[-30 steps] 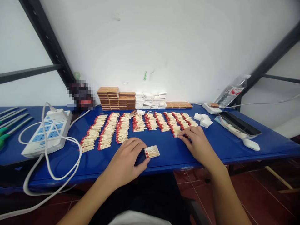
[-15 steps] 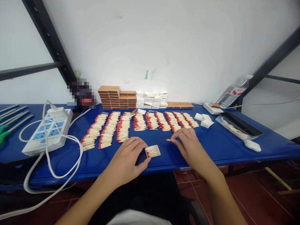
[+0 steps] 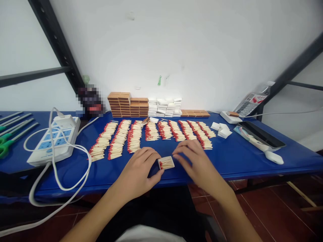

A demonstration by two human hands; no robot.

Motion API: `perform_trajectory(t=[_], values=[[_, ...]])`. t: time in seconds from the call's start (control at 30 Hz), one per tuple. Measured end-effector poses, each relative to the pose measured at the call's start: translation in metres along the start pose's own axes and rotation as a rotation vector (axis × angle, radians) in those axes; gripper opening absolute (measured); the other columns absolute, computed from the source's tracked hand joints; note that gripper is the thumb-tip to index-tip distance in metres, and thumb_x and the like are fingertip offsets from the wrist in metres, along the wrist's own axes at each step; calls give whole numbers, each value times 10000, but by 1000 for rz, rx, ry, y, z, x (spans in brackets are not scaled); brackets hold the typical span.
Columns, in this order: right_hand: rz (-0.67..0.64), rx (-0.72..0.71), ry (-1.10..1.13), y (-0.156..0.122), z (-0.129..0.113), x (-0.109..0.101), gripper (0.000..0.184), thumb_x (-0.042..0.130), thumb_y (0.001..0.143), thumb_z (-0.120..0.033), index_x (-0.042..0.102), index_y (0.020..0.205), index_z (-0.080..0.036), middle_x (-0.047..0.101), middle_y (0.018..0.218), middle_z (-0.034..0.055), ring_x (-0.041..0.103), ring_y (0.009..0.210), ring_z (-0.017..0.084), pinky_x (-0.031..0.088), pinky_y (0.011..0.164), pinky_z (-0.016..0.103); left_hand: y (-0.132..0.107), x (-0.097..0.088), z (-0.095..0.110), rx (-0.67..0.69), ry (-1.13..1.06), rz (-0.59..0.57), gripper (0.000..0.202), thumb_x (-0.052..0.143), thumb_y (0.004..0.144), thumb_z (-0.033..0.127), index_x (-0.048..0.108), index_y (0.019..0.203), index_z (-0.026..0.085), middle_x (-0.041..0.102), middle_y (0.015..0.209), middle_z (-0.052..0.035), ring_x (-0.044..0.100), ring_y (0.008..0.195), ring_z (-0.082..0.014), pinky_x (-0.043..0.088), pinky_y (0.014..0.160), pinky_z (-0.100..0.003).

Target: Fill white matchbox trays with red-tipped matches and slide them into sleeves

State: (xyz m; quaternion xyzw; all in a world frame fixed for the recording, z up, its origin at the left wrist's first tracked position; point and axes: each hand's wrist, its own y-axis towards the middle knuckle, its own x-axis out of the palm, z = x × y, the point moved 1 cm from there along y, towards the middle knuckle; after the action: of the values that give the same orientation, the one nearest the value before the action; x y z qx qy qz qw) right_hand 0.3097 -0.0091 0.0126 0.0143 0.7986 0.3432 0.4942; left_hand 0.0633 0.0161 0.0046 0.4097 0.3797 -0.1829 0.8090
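Thin, pale wooden matches [image 3: 118, 139] with bulbous red heads lie across from you in slanting rows, their heads to the left. Your left grip [image 3: 137, 171] is clamped on the left end of a small, shallow white tray [image 3: 166, 158], which sits between your hands near the tabletop's near edge; loose matches lie inside it. Your right grip [image 3: 198, 164] is just beside the tray's right end, thumb and fingertips close, but you cannot tell whether they meet. At the far side, brown rectangular matchboxes [image 3: 128, 107] stand stacked beside piled white trays [image 3: 164, 108]. The tabletop [image 3: 237, 159] is smooth blue, against a pale, scuffed wall [image 3: 164, 43], above reddish floor tiles [image 3: 272, 215].
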Motion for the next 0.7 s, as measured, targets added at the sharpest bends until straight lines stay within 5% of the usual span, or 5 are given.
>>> perform_trajectory(t=[0.1,0.27,0.7], values=[[115,90,-115,-9,42,-12,133,582,1094,-259,713,1090,-241,690,1085,109,611,1083,315,512,999,530,-1,0,0,6,10,8,247,733,991,223,659,1226,235,759,1233,-99,696,1220,-311,580,1076,-510],[111,137,-181,-27,92,-17,170,604,1077,-308,762,1082,-243,684,1039,114,594,1030,328,511,974,550,-2,0,0,7,22,2,240,730,997,224,657,1225,225,759,1238,-101,691,1233,-309,578,1089,-517],[84,168,-150,-23,95,-13,207,578,1090,-352,728,997,-243,685,1022,107,580,1012,314,505,964,534,0,0,0,16,36,17,253,743,987,220,659,1226,222,764,1233,-98,698,1241,-316,582,1087,-519]])
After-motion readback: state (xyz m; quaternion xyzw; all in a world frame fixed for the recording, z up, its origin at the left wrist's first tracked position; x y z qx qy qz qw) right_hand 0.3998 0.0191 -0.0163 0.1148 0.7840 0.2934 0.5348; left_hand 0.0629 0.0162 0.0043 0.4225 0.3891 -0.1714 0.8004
